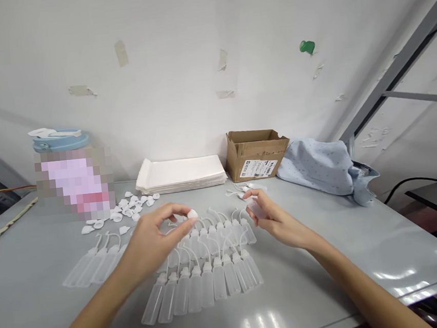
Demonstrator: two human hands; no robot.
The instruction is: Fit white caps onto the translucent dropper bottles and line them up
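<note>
Between the thumb and index finger of my left hand (pixel 152 237) is a small white cap (pixel 192 214). My right hand (pixel 276 220) pinches a small translucent plastic sleeve (pixel 257 210), partly covered by the fingers. Below and between the hands lies a front row of flat clear sleeves (pixel 197 290) with white caps and looped cords. Behind it is a second such row (pixel 225 231), its left end hidden by my left hand. A few more capped sleeves (pixel 92 264) lie left of my left forearm. Loose white caps (pixel 128 208) are scattered beyond my left hand.
A stack of white padded envelopes (pixel 183 173) and an open cardboard box (pixel 254 155) stand against the wall. Light blue cloth (pixel 315 167) is heaped to the right. At the back left is a blue-lidded container (pixel 62 142), partly pixelated. Several pieces (pixel 244 187) lie before the box.
</note>
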